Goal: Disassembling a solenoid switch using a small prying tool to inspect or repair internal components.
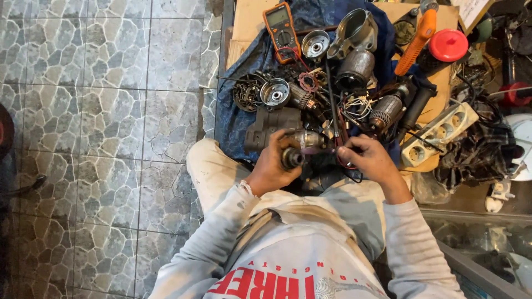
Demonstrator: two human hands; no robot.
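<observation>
My left hand [272, 166] grips a small cylindrical motor part [292, 158], a dark metal rotor with a shaft end facing me. My right hand [368, 159] is closed on a thin tool or wire [334, 119] whose tip meets that part. Both hands hover over my lap, just in front of a dark grey motor housing [270, 126] lying on a blue cloth [235, 119].
Scattered on the cloth are an orange multimeter [279, 27], round metal end caps [275, 92], another armature [386, 111], a silver housing [354, 33], an orange-handled tool [417, 40], a red lid [448, 45] and a white power strip [440, 133]. Grey stone-pattern tiles [100, 127] lie to the left.
</observation>
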